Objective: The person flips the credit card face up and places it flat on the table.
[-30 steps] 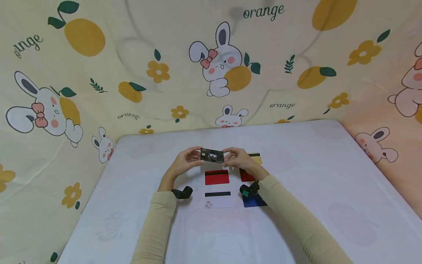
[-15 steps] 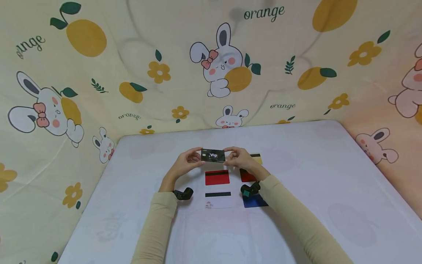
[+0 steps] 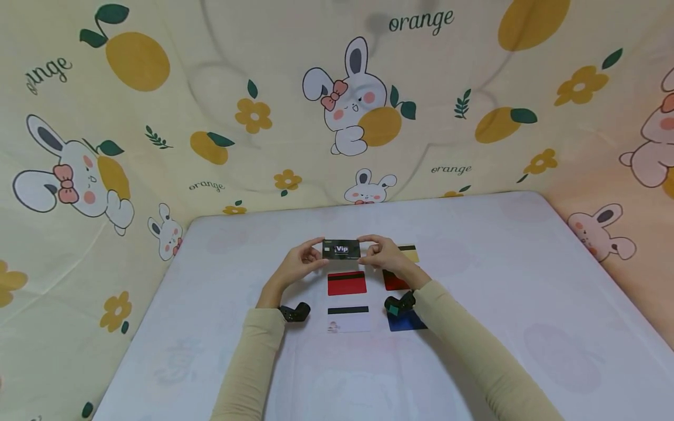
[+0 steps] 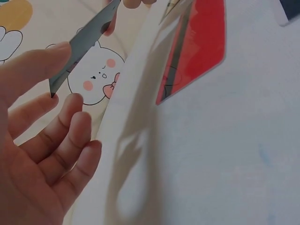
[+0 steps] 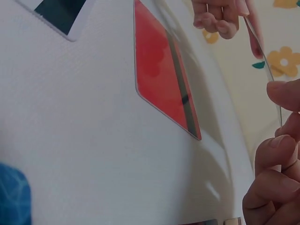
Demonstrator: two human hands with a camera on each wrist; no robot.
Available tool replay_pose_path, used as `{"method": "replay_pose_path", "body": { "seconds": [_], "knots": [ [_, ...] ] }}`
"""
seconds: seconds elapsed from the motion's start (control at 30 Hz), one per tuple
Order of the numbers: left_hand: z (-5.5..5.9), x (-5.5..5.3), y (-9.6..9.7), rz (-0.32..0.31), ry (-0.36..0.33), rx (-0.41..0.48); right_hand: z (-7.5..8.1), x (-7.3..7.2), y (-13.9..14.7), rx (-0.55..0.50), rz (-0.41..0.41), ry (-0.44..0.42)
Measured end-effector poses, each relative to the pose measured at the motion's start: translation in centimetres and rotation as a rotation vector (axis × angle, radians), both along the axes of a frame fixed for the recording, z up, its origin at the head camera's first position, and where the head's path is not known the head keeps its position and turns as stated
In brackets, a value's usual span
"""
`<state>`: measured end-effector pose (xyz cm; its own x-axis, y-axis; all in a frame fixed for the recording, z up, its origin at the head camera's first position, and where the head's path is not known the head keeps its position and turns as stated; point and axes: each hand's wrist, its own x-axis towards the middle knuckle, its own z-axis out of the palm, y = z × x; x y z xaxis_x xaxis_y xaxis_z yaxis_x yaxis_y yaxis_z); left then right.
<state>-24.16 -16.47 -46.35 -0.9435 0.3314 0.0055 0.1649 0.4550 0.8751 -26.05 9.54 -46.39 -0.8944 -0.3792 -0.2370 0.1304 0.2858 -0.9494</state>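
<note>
A black card (image 3: 341,249) printed "Vip" is held up above the table, its face toward the head camera. My left hand (image 3: 300,262) pinches its left edge between thumb and index finger; the other fingers curl loosely below. At the opposite edge, my right hand (image 3: 387,257) pinches it the same way. The left wrist view shows the card (image 4: 84,47) at a slant from behind. Seen almost edge-on in the right wrist view, the card (image 5: 266,61) looks slightly bowed. Just below it on the table lies a red card (image 3: 346,283) with a dark stripe.
A white card (image 3: 348,320) with a black stripe lies nearest my body. Under and beside my right arm are a yellow card (image 3: 409,254), another red card (image 3: 394,280) and a blue card (image 3: 405,321), each partly covered. A patterned cloth (image 3: 295,47) hangs behind the white table (image 3: 474,263).
Both hands keep their pinch on the black card. It has shifted very slightly to the right and turned more level, and my left hand has moved slightly right with it.
</note>
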Motion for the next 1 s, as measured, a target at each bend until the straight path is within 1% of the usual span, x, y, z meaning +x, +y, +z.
{"method": "replay_pose_path", "body": {
  "seconds": [0.13,0.3,0.47,0.57,0.67,0.83,1.0],
  "knots": [
    [-0.3,-0.1,0.0,-0.002,0.012,-0.015,-0.1,0.0,0.0,0.022,0.002,0.003],
    [-0.6,0.0,0.2,-0.006,0.023,-0.033,-0.6,-0.1,-0.1,0.066,0.011,0.038],
    [-0.9,-0.1,0.5,0.0,-0.01,-0.025,-1.0,-0.1,-0.1,0.116,0.012,0.064],
    [-1.1,-0.2,0.6,0.012,-0.022,-0.046,-1.1,0.0,-0.1,0.131,0.005,0.063],
    [-1.3,-0.3,0.8,0.023,-0.012,-0.085,-1.2,0.0,-0.2,0.146,0.007,0.058],
    [-1.5,-0.4,0.9,0.033,-0.005,-0.113,-1.3,0.0,-0.3,0.205,0.016,0.06],
    [-1.5,-0.7,1.0,0.037,-0.028,-0.143,-1.4,0.0,-0.4,0.231,0.006,0.067]
  ]
}}
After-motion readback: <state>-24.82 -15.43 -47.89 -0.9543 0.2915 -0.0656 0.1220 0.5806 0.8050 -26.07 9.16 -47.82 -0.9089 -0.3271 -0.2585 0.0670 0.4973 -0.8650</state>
